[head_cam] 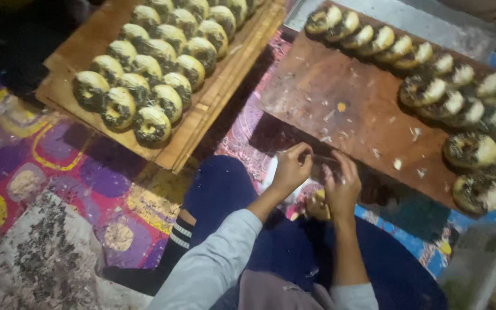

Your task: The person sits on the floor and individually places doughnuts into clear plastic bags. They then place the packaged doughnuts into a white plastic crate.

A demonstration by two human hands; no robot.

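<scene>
Pinching a thin dark strip of dough (324, 161), fingers of left hand (290, 168) and right hand (341, 189) grasping its ends

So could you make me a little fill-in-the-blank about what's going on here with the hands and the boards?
1. Both hands, left hand and right hand, pinch one small dark ____.
2. The ring-shaped pastries on the left board sit in ____ rows.
3. The right board is mostly ____ in its middle.

Missing words: piece; three; bare
</scene>
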